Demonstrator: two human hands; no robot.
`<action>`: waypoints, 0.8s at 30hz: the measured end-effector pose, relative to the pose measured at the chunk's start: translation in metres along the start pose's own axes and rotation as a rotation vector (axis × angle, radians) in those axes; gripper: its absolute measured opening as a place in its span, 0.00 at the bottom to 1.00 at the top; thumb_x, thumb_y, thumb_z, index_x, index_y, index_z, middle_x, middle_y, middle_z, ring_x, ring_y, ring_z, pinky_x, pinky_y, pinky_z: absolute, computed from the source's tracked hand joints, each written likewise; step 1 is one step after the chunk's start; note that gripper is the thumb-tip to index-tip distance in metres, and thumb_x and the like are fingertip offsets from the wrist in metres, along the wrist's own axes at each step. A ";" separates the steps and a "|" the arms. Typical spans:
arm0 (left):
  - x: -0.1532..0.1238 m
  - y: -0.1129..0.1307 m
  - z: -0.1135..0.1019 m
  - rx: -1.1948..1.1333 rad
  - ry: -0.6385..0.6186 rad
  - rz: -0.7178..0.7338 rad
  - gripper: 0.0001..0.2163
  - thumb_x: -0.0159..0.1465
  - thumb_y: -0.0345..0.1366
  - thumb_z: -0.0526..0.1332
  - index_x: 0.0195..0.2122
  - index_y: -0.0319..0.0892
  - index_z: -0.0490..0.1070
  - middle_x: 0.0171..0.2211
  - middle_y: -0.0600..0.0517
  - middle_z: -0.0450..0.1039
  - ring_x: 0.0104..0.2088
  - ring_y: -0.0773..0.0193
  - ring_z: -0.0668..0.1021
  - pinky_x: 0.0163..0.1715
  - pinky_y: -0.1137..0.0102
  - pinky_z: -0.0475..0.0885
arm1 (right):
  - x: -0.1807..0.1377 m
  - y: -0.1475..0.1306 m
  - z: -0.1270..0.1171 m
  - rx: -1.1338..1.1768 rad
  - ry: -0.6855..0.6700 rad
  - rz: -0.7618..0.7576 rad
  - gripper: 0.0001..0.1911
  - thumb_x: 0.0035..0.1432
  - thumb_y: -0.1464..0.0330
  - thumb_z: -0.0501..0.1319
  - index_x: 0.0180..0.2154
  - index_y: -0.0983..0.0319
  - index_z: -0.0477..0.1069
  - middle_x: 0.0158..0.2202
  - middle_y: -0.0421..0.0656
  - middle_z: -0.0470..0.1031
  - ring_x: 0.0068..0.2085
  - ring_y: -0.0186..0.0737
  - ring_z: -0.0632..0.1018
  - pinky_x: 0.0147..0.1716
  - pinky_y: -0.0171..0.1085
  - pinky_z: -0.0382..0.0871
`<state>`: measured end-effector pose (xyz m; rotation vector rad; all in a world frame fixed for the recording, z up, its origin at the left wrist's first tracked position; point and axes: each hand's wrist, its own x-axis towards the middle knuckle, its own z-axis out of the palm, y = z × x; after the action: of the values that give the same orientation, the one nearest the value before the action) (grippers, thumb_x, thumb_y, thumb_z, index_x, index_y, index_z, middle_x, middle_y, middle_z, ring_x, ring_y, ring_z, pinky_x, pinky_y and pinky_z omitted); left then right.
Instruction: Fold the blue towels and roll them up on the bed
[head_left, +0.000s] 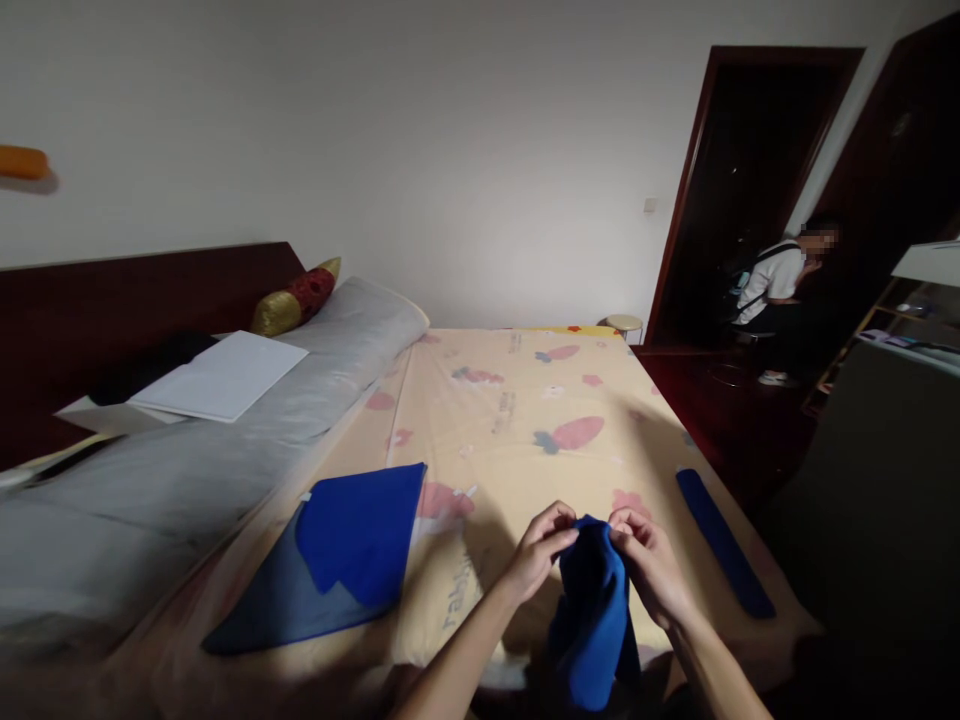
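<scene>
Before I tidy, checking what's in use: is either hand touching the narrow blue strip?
No: the blue strip lies apart from the left hand and right hand.

A bed (491,345) dressed in a carrot-printed cream sheet (480,420) bears a grey quilt (247,450); near the quilt lies a flat blue-and-grey cloth (367,520), and well apart from the quilt, a narrow blue cloth strip (721,545).

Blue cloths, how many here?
3: a bunched cloth between left hand and right hand, a spread cloth at left, a narrow strip at right. Folds may hide more.
</scene>
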<state>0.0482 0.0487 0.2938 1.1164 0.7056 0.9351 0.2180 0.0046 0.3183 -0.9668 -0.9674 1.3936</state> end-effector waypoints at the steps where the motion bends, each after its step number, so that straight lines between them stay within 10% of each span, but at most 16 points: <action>1: 0.002 -0.003 -0.002 -0.008 0.048 0.005 0.12 0.52 0.43 0.66 0.30 0.44 0.65 0.24 0.60 0.60 0.26 0.72 0.63 0.27 0.74 0.56 | 0.001 0.005 -0.002 -0.021 -0.011 0.001 0.18 0.47 0.54 0.68 0.27 0.60 0.67 0.20 0.33 0.60 0.23 0.29 0.58 0.25 0.32 0.50; 7: 0.003 -0.015 -0.015 0.084 0.063 -0.014 0.12 0.54 0.45 0.63 0.29 0.45 0.62 0.21 0.62 0.56 0.24 0.72 0.59 0.26 0.73 0.52 | 0.004 0.023 -0.019 -0.177 -0.131 0.074 0.18 0.49 0.54 0.67 0.35 0.60 0.70 0.21 0.32 0.59 0.23 0.29 0.58 0.24 0.32 0.49; 12: -0.007 -0.015 -0.030 0.194 -0.137 -0.069 0.16 0.47 0.44 0.69 0.26 0.43 0.64 0.23 0.60 0.60 0.26 0.71 0.62 0.28 0.73 0.54 | -0.005 0.019 -0.045 -0.512 -0.497 0.154 0.15 0.44 0.62 0.70 0.33 0.61 0.72 0.27 0.35 0.67 0.31 0.32 0.65 0.31 0.32 0.56; 18: -0.022 0.007 -0.066 0.508 -0.447 -0.152 0.20 0.42 0.34 0.71 0.36 0.45 0.68 0.29 0.60 0.63 0.31 0.70 0.64 0.32 0.73 0.58 | -0.010 -0.001 -0.069 -0.825 -0.475 0.101 0.07 0.50 0.64 0.66 0.30 0.60 0.70 0.28 0.36 0.68 0.31 0.35 0.67 0.31 0.34 0.58; 24: -0.014 -0.012 -0.098 0.794 -0.267 -0.194 0.15 0.42 0.27 0.62 0.34 0.44 0.70 0.30 0.59 0.67 0.34 0.66 0.69 0.38 0.71 0.64 | -0.013 -0.026 -0.063 -0.645 -0.446 -0.127 0.13 0.62 0.58 0.56 0.31 0.59 0.67 0.32 0.39 0.66 0.35 0.37 0.67 0.37 0.36 0.60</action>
<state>-0.0387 0.0760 0.2528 1.7870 0.9745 0.3103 0.2865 -0.0056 0.3222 -1.0447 -1.8552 1.2279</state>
